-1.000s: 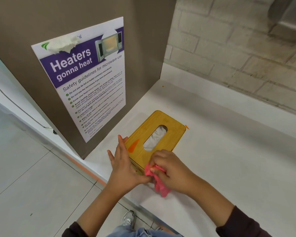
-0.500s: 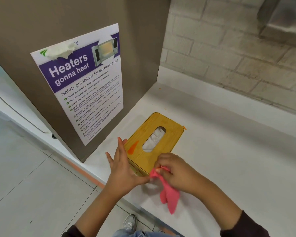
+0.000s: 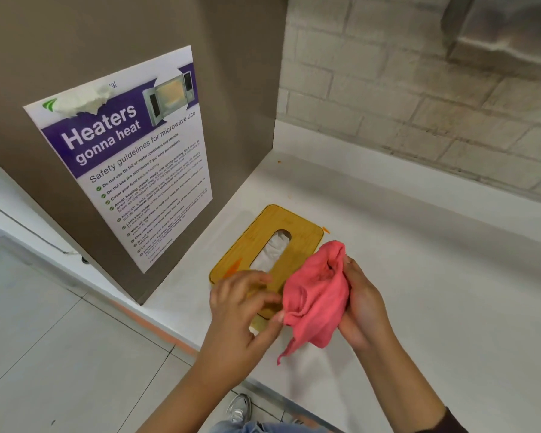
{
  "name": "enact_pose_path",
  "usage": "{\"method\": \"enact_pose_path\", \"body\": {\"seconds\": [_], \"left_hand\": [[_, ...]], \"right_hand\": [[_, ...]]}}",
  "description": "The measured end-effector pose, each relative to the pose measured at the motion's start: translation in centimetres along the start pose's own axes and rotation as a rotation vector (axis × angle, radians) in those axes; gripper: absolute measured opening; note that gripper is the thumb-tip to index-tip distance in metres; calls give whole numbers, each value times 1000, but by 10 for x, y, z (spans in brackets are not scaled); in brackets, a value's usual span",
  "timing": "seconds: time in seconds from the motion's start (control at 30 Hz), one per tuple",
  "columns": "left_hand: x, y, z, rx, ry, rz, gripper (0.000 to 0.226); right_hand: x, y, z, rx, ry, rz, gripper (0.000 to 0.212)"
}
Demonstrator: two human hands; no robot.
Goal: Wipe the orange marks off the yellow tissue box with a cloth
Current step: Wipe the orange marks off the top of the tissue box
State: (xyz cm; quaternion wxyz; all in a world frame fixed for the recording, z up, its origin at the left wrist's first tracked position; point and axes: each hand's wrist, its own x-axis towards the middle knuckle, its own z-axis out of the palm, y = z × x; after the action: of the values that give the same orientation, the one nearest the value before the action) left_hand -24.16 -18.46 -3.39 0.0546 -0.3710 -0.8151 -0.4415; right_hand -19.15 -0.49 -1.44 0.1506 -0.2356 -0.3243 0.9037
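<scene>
A yellow tissue box (image 3: 297, 225) with an oval slot and white tissue lies flat on the white counter (image 3: 419, 276). An orange mark (image 3: 235, 266) shows on its lid near the left front corner. My right hand (image 3: 361, 300) grips a bunched pink cloth (image 3: 317, 295), lifted above the box's right front part. My left hand (image 3: 244, 303) hovers over the box's near end, fingers spread, thumb and fingertips touching the cloth's left edge. The box's near end is hidden by my hands.
A grey-brown panel (image 3: 238, 89) with a microwave safety poster (image 3: 132, 157) stands directly left of the box. A brick wall (image 3: 419, 104) runs behind the counter. A small orange speck (image 3: 325, 229) lies beside the box's far right corner. Tiled floor (image 3: 60, 354) is below left.
My right hand lifted the pink cloth up from the box's near edge and bunched it. My left hand left the box's side and came across to the cloth.
</scene>
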Motion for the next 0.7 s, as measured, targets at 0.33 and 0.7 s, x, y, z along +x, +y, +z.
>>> {"method": "enact_pose_path", "body": {"seconds": [0.33,0.7], "left_hand": [[-3,22,19,-410,-67,-337,55],[51,50,-9,-769,-145,-440,8]], "right_hand": [[-8,-6,2,267,55,71,28],[-29,-25,-24,-291,-12,-85,30]]}}
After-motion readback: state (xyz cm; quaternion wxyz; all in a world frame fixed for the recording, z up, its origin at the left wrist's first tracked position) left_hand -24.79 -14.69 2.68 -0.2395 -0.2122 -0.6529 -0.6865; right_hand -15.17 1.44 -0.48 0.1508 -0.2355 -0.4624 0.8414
